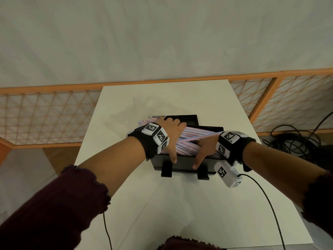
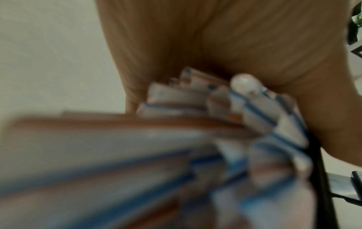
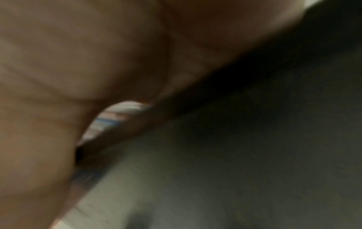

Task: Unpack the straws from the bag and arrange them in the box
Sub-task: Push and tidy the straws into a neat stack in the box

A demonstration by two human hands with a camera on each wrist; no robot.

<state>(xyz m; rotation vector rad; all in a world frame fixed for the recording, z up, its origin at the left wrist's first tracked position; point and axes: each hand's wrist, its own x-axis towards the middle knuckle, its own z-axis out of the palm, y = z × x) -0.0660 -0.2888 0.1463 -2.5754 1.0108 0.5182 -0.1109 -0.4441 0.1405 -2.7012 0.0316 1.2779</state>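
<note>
While both of my hands are down on the black box [image 1: 182,164] in the middle of the white table [image 1: 162,195], I see the striped paper-wrapped straws [image 1: 191,135] lying heaped in it, a few poking over the rim. My left hand [image 1: 172,137] lies across the bundle, fingers curled over the straws and thumb on the box's near wall. My right hand [image 1: 205,150] rests on the right part of the heap, thumb hooked over the same wall; its fingers are hidden, so I cannot tell its grip. Crumpled clear bag [image 1: 144,107] lies behind the box.
</note>
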